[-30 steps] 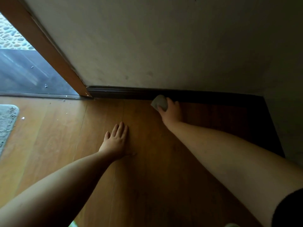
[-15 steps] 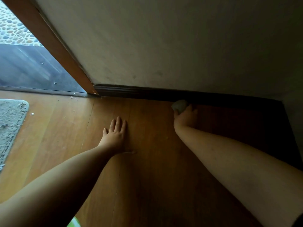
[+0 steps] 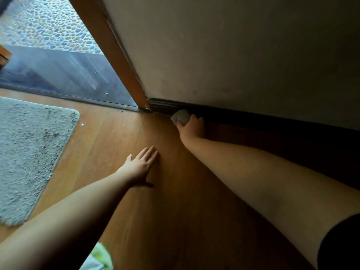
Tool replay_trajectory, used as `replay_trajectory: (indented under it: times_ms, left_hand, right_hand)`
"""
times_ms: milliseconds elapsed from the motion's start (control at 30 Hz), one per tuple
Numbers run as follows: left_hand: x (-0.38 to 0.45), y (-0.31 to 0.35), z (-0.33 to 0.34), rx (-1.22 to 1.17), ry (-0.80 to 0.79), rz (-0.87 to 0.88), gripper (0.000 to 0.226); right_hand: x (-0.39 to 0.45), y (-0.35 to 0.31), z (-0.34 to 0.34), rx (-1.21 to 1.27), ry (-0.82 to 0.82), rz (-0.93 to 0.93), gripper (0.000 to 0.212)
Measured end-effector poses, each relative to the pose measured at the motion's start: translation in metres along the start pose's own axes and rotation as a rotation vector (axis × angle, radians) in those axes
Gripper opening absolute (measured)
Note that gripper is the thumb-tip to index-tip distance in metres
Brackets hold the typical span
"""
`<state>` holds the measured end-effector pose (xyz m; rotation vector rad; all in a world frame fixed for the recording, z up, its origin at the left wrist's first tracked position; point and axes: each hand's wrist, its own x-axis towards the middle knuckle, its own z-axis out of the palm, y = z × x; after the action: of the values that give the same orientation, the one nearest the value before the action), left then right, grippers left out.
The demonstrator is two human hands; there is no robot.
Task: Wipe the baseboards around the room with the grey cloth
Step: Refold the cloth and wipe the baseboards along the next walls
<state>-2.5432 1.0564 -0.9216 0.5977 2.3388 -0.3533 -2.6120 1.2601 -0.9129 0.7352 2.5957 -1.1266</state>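
Note:
A dark baseboard (image 3: pixel 253 115) runs along the foot of the pale wall, from the wooden door frame (image 3: pixel 115 55) off to the right. My right hand (image 3: pixel 191 127) grips the bunched grey cloth (image 3: pixel 181 117) and holds it against the baseboard close to its left end by the door frame. My left hand (image 3: pixel 141 165) lies flat on the wooden floor (image 3: pixel 165 211) with straight fingers, nearer to me and left of the right hand.
A shaggy grey mat (image 3: pixel 29 152) lies on the floor at the left. Beyond the dark door threshold (image 3: pixel 58 75) is a pebble surface (image 3: pixel 48 26). Small white crumbs dot the floor near the threshold. A green and white item (image 3: pixel 99 258) shows at the bottom edge.
My right hand has slid the cloth left along the baseboard toward the door frame. The view has swung left, showing more mat and doorway. My left hand stays flat on the floor.

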Motion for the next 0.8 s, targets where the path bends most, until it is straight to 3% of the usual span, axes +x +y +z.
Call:
replay_trajectory:
  times_ms: [167,400,800]
  left_hand:
    - [0.003,-0.003,0.011,-0.142,-0.003,-0.118,0.137]
    - [0.029,-0.002,-0.001,-0.274,0.01,-0.134,0.162]
    - [0.029,-0.008,0.007,-0.265,0.06,-0.089,0.16]
  right_hand:
    - [0.0,0.058,-0.017,0.034,0.086,-0.021,0.062]
    - [0.008,0.124,-0.054,-0.145,0.161,-0.108,0.059]
    - [0.004,0.066,-0.012,-0.147,0.242,0.12,0.06]
